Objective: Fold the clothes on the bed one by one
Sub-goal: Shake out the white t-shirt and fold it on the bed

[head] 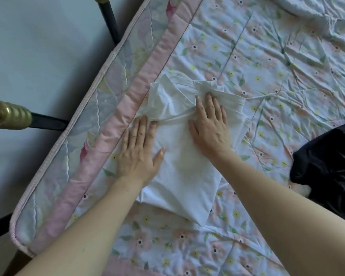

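Both hands lie flat, gripping nothing: left hand (138, 154), right hand (211, 126), pressing the white garment (179, 170) near the bed's (277, 62) edge. Smoothing outward toward the bunched top before folding should prevent creases.

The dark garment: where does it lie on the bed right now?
In the head view, the dark garment lies at the right edge on the floral sheet, beside the white garment.

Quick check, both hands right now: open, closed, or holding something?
Left hand: open, flat, pressing on the white garment.
Right hand: open, fingers spread, pressing on the same garment.
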